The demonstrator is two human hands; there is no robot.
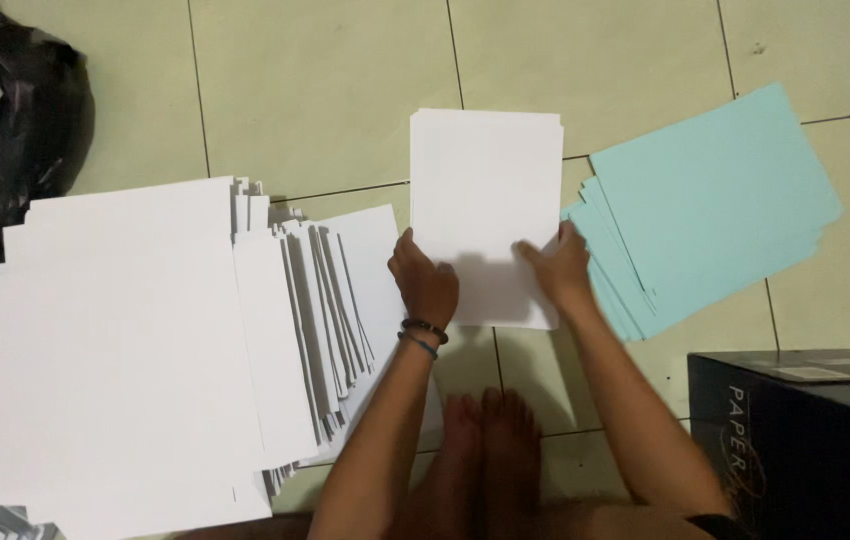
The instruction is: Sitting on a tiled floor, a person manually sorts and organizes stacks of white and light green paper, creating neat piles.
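Note:
A small stack of white paper sheets [485, 190] lies on the tiled floor in front of me. My left hand [425, 283] grips its lower left edge, with dark bracelets on the wrist. My right hand [557, 266] presses on its lower right part, fingers spread on the top sheet. A large fanned pile of white sheets [135, 350] spreads out to the left. To the right lies a fanned pile of light blue sheets [710, 205], almost touching my right hand.
My bare feet [490, 440] rest on the floor between my arms. A dark cardboard box [805, 440] stands at the lower right. A black plastic bag [20, 130] sits at the upper left corner.

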